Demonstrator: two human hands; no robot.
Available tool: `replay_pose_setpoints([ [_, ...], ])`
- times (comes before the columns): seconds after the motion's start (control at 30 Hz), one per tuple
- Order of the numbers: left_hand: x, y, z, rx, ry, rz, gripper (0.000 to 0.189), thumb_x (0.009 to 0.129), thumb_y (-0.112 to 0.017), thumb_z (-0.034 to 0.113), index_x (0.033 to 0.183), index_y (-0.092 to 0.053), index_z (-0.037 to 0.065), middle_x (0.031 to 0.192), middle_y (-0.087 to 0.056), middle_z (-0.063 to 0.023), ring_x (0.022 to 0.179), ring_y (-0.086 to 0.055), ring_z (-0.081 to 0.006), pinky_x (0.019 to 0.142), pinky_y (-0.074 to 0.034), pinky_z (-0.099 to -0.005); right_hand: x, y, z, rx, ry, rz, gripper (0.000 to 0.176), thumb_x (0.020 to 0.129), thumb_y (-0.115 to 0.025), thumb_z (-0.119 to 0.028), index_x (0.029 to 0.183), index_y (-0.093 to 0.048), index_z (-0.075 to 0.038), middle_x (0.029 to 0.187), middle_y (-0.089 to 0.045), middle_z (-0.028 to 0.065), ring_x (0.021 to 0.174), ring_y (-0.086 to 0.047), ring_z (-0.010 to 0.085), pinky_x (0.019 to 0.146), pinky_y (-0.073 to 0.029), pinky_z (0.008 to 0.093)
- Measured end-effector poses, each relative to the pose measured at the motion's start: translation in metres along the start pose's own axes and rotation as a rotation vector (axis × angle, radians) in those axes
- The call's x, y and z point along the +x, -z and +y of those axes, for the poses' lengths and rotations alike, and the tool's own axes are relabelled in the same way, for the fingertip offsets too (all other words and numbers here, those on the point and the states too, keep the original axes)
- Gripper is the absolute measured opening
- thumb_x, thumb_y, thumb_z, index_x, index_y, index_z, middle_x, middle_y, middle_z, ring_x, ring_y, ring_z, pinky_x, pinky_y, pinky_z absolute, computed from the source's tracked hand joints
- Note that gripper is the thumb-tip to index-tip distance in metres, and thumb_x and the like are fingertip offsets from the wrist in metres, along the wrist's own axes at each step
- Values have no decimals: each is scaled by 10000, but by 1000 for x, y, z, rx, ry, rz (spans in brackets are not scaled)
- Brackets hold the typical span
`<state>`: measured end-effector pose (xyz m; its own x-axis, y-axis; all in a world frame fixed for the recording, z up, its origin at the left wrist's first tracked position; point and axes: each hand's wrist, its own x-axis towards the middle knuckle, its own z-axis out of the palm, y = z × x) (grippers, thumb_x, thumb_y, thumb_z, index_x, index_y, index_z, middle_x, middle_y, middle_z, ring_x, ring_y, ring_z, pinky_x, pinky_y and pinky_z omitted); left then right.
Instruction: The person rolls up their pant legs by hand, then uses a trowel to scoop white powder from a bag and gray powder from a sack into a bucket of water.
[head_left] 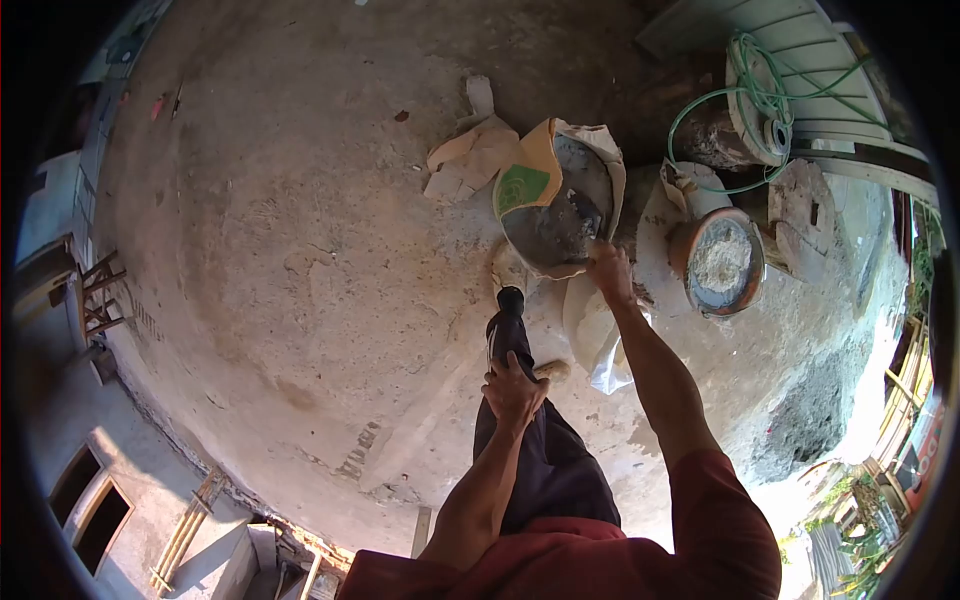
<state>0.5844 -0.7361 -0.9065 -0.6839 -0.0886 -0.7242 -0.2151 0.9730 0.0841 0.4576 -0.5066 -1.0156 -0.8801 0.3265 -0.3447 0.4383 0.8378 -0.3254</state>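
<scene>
An opened paper sack [523, 185] with a green patch stands on the floor and holds grey powder [550, 225]. My right hand [610, 272] is closed at the sack's near right edge, with a dark tool [583, 213] reaching from it into the powder; the grip itself is small in view. My left hand [515, 390] rests on the dark trousers [545, 455] at my knee, its fingers spread and holding nothing. To the right of the sack sits a round brown pot [682, 250] with pale powder [722, 257] inside.
Torn paper [470, 160] lies left of the sack. A green hose [762, 75] coils over a drum-like object [710, 138] at the back right. Clear plastic [611, 370] lies near my right forearm. A wooden board [803, 205] stands beyond the pot.
</scene>
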Motion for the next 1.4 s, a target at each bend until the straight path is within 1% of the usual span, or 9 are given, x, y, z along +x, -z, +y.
replay_pose_setpoints([
  [0.23,11,16,0,-50,18,-40,849,677,-759,474,1360,-459,69,1245,-509,-212,1015,-609,-418,839,-532,-494,-4,32,-3,85,-89,-211,376,756,-666,-187,1123,-687,-105,1120,-645,218,1083,-593,409,943,-494,477],
  [0.53,18,20,2,-13,7,-75,826,667,-754,463,1341,-483,71,1229,-519,-211,1002,-615,-411,833,-531,-497,6,2,-18,167,-208,-179,412,701,-707,-222,1087,-719,-78,1017,-699,228,1001,-662,379,904,-518,438],
  [0.63,21,13,-2,-3,-10,16,826,666,-753,468,1341,-483,75,1224,-522,-210,996,-618,-413,832,-533,-498,-1,2,-23,382,-277,-234,411,674,-729,-244,1041,-728,-60,980,-712,210,957,-683,348,861,-523,422],
  [0.7,17,13,-3,24,-25,30,829,665,-752,472,1340,-484,74,1205,-525,-204,985,-624,-415,818,-539,-496,-7,-45,-6,440,-286,8,367,646,-749,-225,988,-746,-91,789,-710,142,763,-697,261,714,-530,393],
  [0.73,18,13,-3,29,-28,29,829,665,-752,472,1340,-484,74,1205,-525,-204,985,-624,-415,818,-539,-496,-3,-47,-8,491,-265,-26,300,676,-740,-176,951,-749,-58,712,-677,101,623,-651,198,573,-505,369],
  [0.87,16,14,-5,18,-18,-24,831,670,-746,469,1348,-477,71,1232,-516,-208,1004,-616,-409,805,-536,-502,-11,-40,-9,724,-354,-131,216,719,-720,-133,903,-745,-23,626,-612,59,487,-559,125,433,-421,314],
  [0.93,18,15,-4,7,-12,-48,836,668,-742,466,1354,-473,71,1264,-506,-212,1032,-604,-401,810,-527,-509,-15,-42,-13,1069,-423,-169,177,748,-707,-116,881,-738,-3,575,-558,28,412,-492,96,369,-348,280],
  [1.03,17,14,-3,21,-10,-63,842,667,-747,472,1354,-472,70,1255,-506,-215,1022,-607,-403,800,-532,-501,-2,-41,-39,956,-503,-245,248,725,-711,-157,939,-741,-34,600,-601,34,485,-544,115,468,-442,306],
  [1.4,10,6,-9,47,-41,1,842,667,-767,515,1318,-486,61,1168,-544,-205,959,-624,-403,763,-551,-488,-4,-59,-32,982,-372,-39,322,726,-721,-120,1039,-752,-50,575,-570,3,474,-515,85,441,-397,277],
])
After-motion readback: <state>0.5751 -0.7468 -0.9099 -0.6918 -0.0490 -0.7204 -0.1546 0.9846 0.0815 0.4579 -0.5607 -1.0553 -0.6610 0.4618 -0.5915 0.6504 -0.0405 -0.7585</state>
